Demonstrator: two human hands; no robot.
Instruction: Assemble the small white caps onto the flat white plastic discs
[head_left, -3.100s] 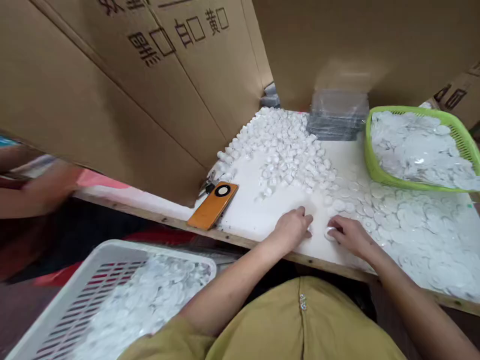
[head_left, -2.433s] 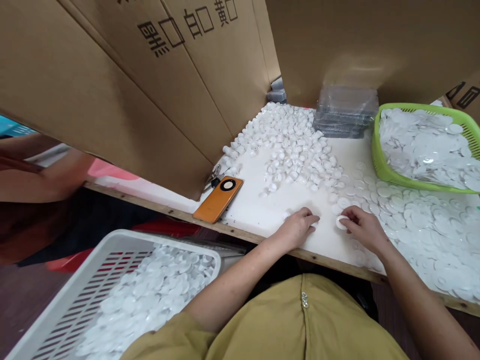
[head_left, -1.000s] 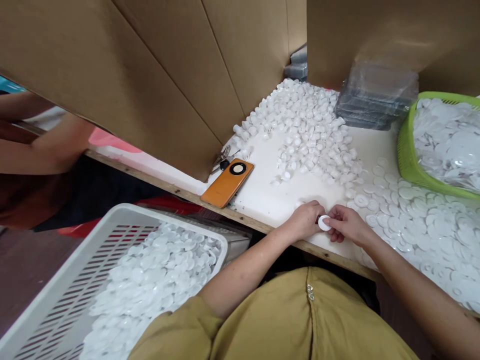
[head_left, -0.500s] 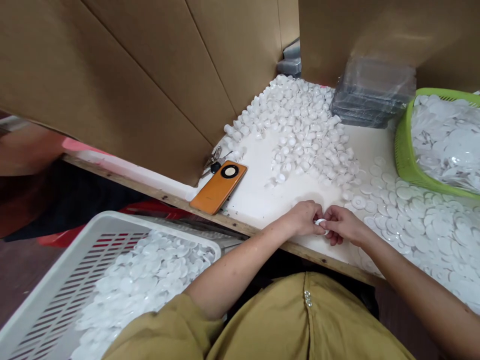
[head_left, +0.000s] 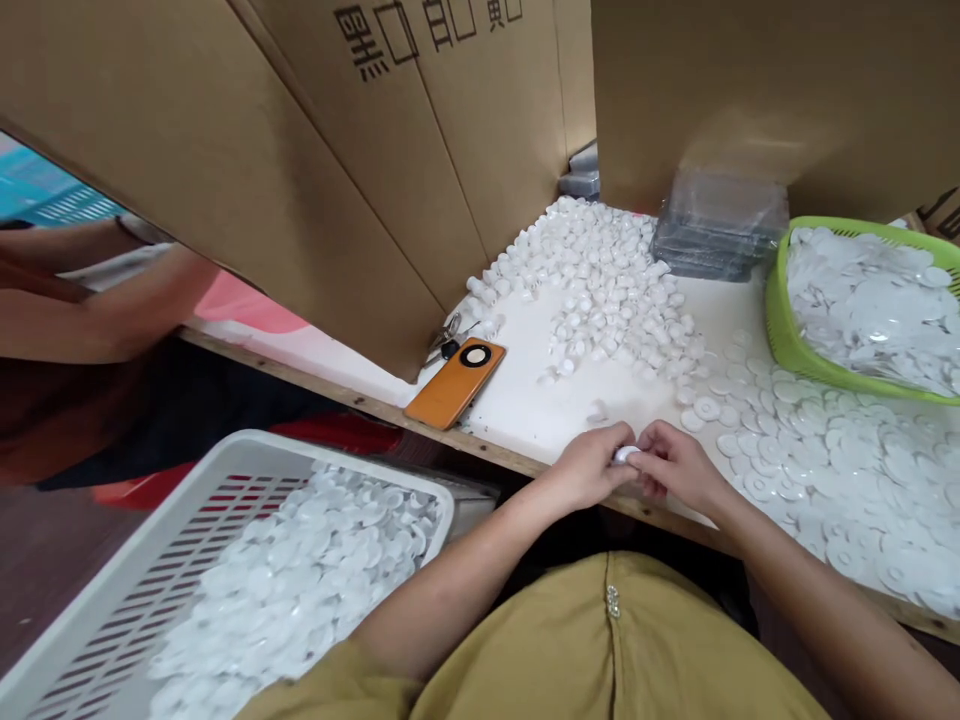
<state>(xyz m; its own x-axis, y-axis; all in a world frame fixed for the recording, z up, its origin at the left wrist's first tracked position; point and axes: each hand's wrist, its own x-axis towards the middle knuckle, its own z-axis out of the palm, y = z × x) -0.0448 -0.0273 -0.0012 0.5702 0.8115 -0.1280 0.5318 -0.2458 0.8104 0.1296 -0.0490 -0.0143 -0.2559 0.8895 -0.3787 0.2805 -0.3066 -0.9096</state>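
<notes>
White plastic piece (head_left: 626, 454), small and round, sits pinched between the fingertips of both hands just right of the frame's centre, above the near edge of the white-topped bench (head_left: 525, 405). Far left, another person's bare forearm (head_left: 97, 320) shows beyond the cardboard. At lower left, a white slotted crate (head_left: 112, 590) holds a heap of white plastic discs. Across the upper left leans a cardboard sheet (head_left: 300, 180) printed with black Chinese characters set beside empty tick boxes; the first reads 黑, the second 白, and the third is cut off by the frame's top edge. Below its corner lie a bunch of keys (head_left: 444, 340) and an orange phone (head_left: 455, 383), face down, with a round black camera ring. The left hand (head_left: 589, 468) is curled, thumb and forefinger closed on the piece; the right hand (head_left: 679, 468) meets it from the other side, fingers likewise closed on it. Behind them, a pile of small white caps (head_left: 607, 290) spreads toward the back wall. Further right stands a stack of clear plastic trays (head_left: 716, 225), flat white discs (head_left: 825, 450) cover the bench, and at the right edge a green basket (head_left: 784, 340) is filled with more.
</notes>
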